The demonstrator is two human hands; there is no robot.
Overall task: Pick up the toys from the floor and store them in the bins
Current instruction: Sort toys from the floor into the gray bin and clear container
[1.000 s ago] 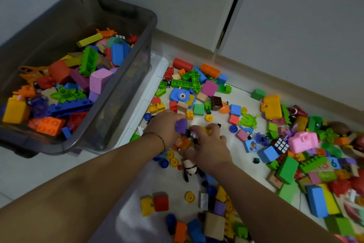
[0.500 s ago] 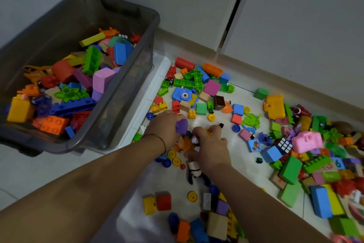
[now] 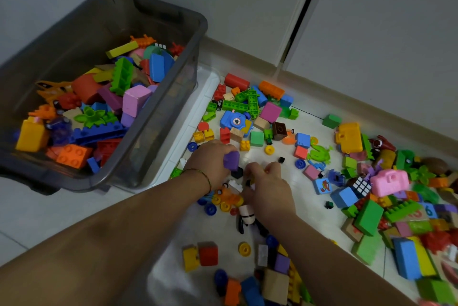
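Observation:
Many colourful toy blocks lie scattered on the white floor, among them a blue toy camera [image 3: 235,121], a pink toy camera [image 3: 389,181] and a small cube puzzle [image 3: 362,185]. A dark grey bin [image 3: 158,112] at the left holds several blocks. My left hand [image 3: 210,162] grips a purple block [image 3: 231,160] in curled fingers just above the floor pile. Close beside it, my right hand [image 3: 269,191] has its fingers curled down into small pieces, pinching something yellow and black that is mostly hidden.
A white bin lid [image 3: 188,122] lies flat beside the grey bin. White cabinet doors [image 3: 371,20] and a skirting board close off the far side. Small wheels [image 3: 244,249] and blocks lie near my forearms; a dense heap fills the right.
Both hands stay nearly in place over the same pile. My right hand's fingers have shifted slightly among the small pieces; my left hand keeps the purple block.

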